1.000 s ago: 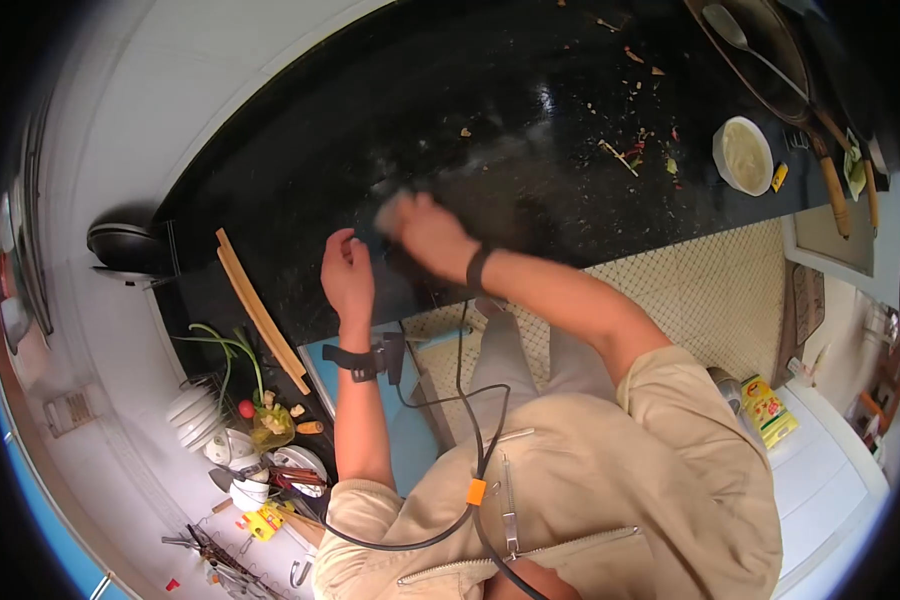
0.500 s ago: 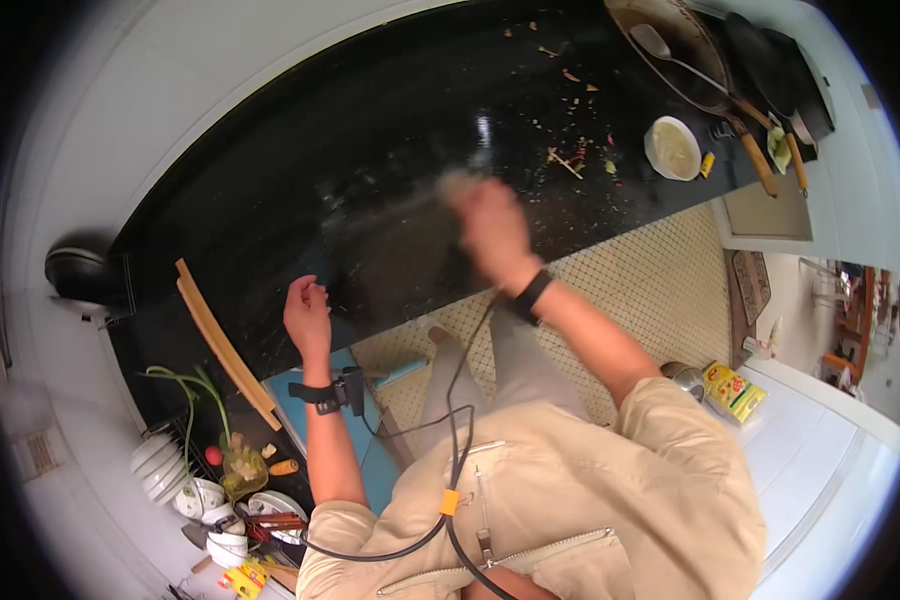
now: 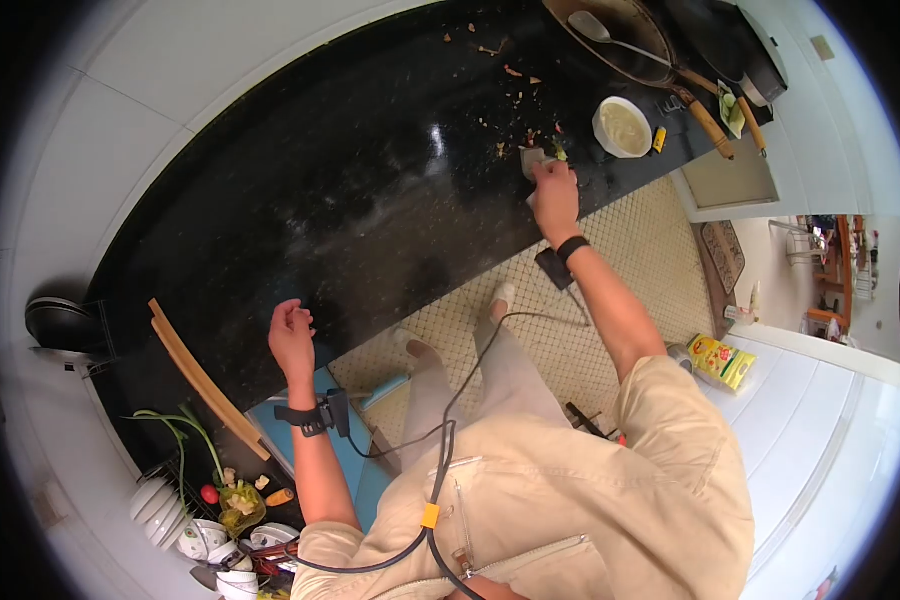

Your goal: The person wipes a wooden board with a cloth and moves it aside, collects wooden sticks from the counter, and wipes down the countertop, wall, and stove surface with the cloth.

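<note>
My right hand [image 3: 556,202] presses a greyish cloth [image 3: 532,161] onto the black countertop [image 3: 300,210], its fingers closed over it. Vegetable scraps [image 3: 560,150] lie at the cloth's far edge, and more crumbs are scattered beyond. A white bowl [image 3: 606,142] with pale contents stands just to the right of that hand, beside a small yellow item [image 3: 660,140]. My left hand [image 3: 292,338] hovers near the counter's front edge, holding nothing, with its fingers loosely bent and apart.
At the back right sit a wok [image 3: 560,22] with a spatula [image 3: 592,27] and a dark pan [image 3: 715,40]. Long wooden strips [image 3: 205,380] lie on the left, near stacked white bowls [image 3: 158,512] and green onions [image 3: 205,440]. A yellow packet [image 3: 722,362] rests on a white surface.
My right hand has swept rightward along the counter with the cloth, reaching the scraps near the bowl. My left hand stays near the front edge. The whole view has shifted slightly.
</note>
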Demonstrator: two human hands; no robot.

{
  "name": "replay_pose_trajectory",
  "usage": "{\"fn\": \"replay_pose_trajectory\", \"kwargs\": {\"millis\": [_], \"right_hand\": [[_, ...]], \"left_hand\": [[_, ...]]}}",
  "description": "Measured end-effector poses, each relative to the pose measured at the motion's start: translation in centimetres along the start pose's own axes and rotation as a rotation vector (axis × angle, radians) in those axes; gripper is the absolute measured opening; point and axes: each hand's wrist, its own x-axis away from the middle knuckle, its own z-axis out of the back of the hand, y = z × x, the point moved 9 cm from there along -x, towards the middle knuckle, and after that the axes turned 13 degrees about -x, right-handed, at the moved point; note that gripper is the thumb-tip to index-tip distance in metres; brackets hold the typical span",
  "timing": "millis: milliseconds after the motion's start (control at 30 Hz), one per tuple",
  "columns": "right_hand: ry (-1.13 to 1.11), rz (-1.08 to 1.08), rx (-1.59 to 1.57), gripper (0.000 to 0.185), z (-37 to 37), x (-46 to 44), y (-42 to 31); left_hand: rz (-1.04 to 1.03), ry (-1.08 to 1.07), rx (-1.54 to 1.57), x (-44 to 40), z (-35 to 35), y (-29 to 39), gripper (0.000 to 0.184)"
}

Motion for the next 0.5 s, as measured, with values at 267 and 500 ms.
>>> {"fn": "replay_pose_trajectory", "kwargs": {"millis": [267, 500], "right_hand": [[-0.225, 0.505, -0.397, 0.023, -4.3, 10.3, -13.9], [-0.155, 0.263, -0.245, 0.04, 2.5, 5.2, 8.4]], "left_hand": [[-0.007, 0.005, -0.003, 1.4, -4.0, 4.8, 0.02], [-0.004, -0.042, 0.09, 4.8, -15.8, 11.4, 0.022]]}}
